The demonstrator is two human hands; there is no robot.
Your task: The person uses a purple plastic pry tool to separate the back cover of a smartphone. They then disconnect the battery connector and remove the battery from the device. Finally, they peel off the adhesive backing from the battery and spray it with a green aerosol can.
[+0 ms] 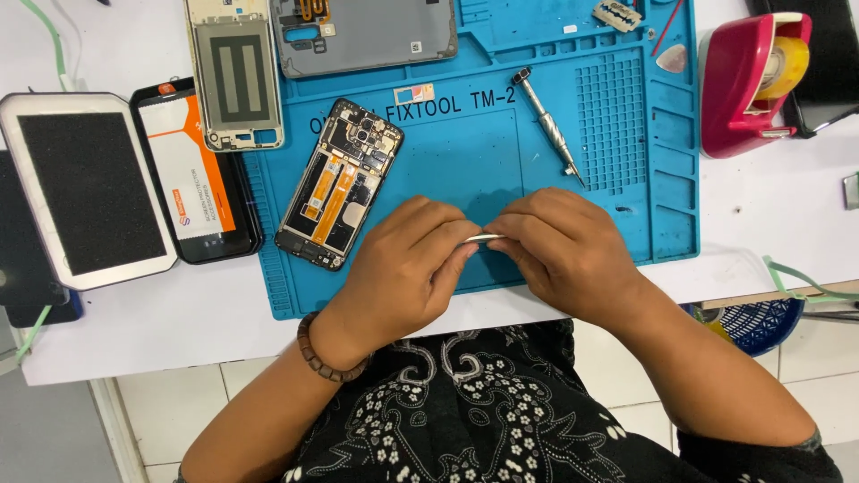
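Note:
My left hand (407, 264) and my right hand (559, 246) meet over the front edge of the blue repair mat (465, 161). Both pinch a small silvery metal tool (484, 238) between their fingertips; most of it is hidden by my fingers. An opened phone (338, 183) with its circuit board and orange flex cables showing lies tilted just left of my left hand. A metal screwdriver (548, 125) lies on the mat beyond my right hand.
A grey back cover (362, 36) and a phone frame (234, 76) lie at the mat's far left. A black-padded white tray (80, 188) and a dark screen with an orange-white sheet (197, 174) sit left. A red tape dispenser (752, 80) stands right.

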